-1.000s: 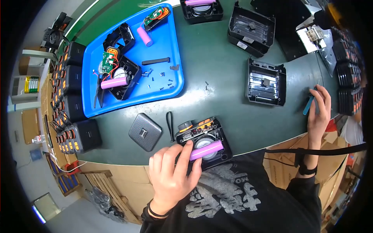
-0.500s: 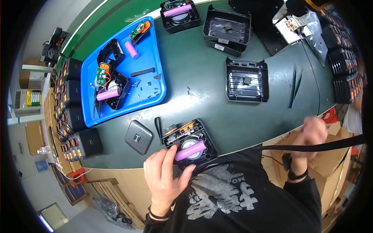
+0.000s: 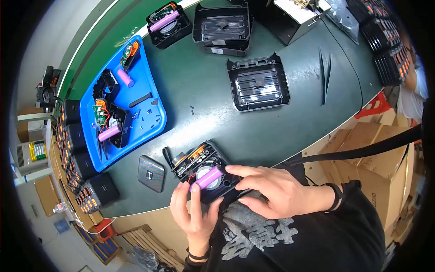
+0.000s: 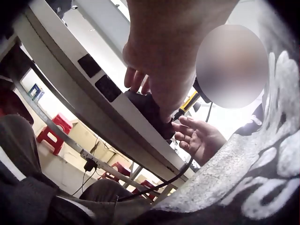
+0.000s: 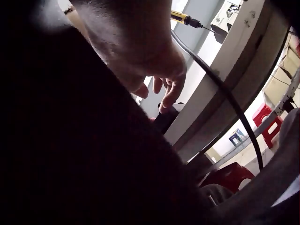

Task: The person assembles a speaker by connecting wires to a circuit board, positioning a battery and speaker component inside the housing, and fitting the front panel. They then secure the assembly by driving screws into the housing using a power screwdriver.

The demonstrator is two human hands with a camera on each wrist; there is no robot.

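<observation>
An opened black speaker housing (image 3: 217,156) lies at the table's near edge, its round speaker and orange-marked buttons showing. Across the speaker sits a pink cylindrical battery (image 3: 209,178). My left hand (image 3: 195,220) grips the housing's near left corner, fingertips at the battery's left end and thumb along the near side. From the right, my right hand (image 3: 283,192) reaches in with its index finger extended to the battery's right end, the other fingers loosely bent. Left of the housing are a wrist strap (image 3: 166,156) and a dark textured cover (image 3: 151,173).
A blue tray (image 3: 156,99) holds opened speaker parts, batteries and screws. An empty black shell (image 3: 259,84) stands beyond the housing, with tweezers (image 3: 325,77) to its right. Finished-looking speakers (image 3: 102,190) line the left edge. A yellow screwdriver (image 5: 180,18) shows in the right wrist view.
My right hand has let go of the tweezers, which now lie on the table, and has come left to the battery. The left hand stays at the housing. The head view has shifted.
</observation>
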